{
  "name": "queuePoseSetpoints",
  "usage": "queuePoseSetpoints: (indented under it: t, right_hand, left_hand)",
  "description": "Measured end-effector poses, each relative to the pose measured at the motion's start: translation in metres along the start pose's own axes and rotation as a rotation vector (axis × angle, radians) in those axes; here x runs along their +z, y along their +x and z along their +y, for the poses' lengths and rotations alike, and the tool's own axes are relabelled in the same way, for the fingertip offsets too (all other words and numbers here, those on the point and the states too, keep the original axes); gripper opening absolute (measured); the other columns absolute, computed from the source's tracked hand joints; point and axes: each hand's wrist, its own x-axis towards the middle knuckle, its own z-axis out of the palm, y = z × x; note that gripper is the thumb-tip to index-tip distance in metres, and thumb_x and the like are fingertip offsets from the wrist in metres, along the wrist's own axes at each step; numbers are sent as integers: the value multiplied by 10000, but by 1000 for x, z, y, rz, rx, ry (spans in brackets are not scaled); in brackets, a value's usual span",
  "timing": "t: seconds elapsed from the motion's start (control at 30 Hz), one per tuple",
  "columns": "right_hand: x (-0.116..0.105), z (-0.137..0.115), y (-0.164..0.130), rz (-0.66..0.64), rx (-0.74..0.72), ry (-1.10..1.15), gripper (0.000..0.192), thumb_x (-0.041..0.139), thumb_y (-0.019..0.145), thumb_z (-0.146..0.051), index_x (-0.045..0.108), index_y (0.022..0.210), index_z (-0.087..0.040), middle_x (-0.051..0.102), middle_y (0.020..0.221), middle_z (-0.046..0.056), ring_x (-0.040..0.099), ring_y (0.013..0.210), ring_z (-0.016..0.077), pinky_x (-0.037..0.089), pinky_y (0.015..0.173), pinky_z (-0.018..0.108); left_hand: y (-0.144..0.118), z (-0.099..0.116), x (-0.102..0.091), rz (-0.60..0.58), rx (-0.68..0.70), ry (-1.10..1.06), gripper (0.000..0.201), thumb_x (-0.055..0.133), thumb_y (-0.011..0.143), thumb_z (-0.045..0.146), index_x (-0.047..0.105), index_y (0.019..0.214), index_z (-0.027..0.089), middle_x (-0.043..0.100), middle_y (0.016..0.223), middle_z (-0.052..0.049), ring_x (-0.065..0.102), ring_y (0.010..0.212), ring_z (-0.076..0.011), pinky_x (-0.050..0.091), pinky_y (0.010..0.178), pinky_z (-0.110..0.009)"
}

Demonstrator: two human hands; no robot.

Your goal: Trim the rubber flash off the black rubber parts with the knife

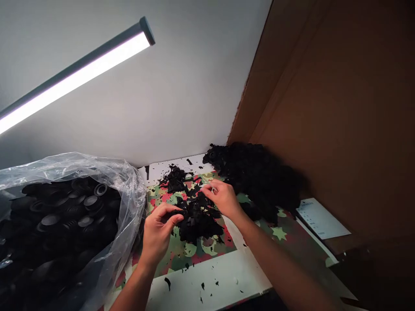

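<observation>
My left hand (158, 233) and my right hand (223, 198) both grip a ragged black sheet of rubber scrap (197, 220) over a patterned cloth (181, 252) in green, red and cream. The left hand pinches the sheet's left edge with fingers curled. The right hand pinches its top right edge. More black scrap (175, 178) lies just beyond the sheet.
A clear plastic bag (129, 185) full of round black rubber parts (61, 216) fills the left. A big heap of black scrap (259, 175) lies against a brown cardboard wall (324, 99) on the right. A white paper (320, 218) lies near it. A lit strip lamp (74, 77) hangs above.
</observation>
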Motion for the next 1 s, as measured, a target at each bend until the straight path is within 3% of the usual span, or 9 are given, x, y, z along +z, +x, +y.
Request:
queuePoseSetpoints:
  t: [0.17, 0.37, 0.53, 0.7, 0.87, 1.0]
  right_hand:
    - [4, -21, -10, -34, -67, 145, 168, 653, 905, -313, 797, 895, -227, 675, 907, 61, 646, 803, 192, 517, 677, 293]
    - [13, -56, -29, -210, -95, 345, 91, 687, 886, -256, 769, 858, -227, 678, 853, 30, 653, 794, 184, 521, 717, 296]
    - [20, -53, -30, -178, -145, 225, 184, 547, 873, -122, 615, 728, -212, 629, 784, 23, 599, 745, 176, 473, 676, 270]
    - [8, -39, -15, -18, 55, 151, 182, 504, 893, -167, 551, 725, -219, 572, 687, -5, 552, 658, 171, 429, 648, 276]
    - [3, -49, -20, -276, 0, 330, 97, 640, 859, -230, 662, 766, -217, 635, 783, 1, 597, 742, 170, 456, 664, 270]
    - [13, -57, -31, -268, -101, 280, 168, 578, 858, -137, 604, 711, -215, 589, 757, 0, 569, 710, 158, 449, 661, 264]
  left_hand:
    - [4, -7, 0, -1, -9, 10, 121, 776, 723, 323, 766, 709, 204, 712, 685, -17, 624, 651, -165, 497, 630, -260]
    - [3, -16, 2, -13, 0, -6, 125, 780, 725, 326, 763, 733, 202, 712, 704, -21, 627, 661, -171, 496, 629, -260]
    - [2, -17, 5, -30, 32, 67, 87, 784, 723, 296, 761, 719, 213, 705, 687, -3, 613, 645, -159, 467, 622, -249]
    - [1, -13, 8, -99, -6, 93, 84, 777, 730, 297, 754, 705, 220, 724, 699, 1, 644, 674, -167, 467, 634, -251]
    - [4, -15, 6, -66, -10, 117, 76, 778, 718, 292, 753, 704, 222, 719, 676, 9, 633, 647, -166, 465, 630, -258]
    - [3, -14, 7, -66, 17, 130, 84, 773, 731, 289, 744, 693, 220, 710, 671, 11, 620, 631, -160, 459, 610, -255]
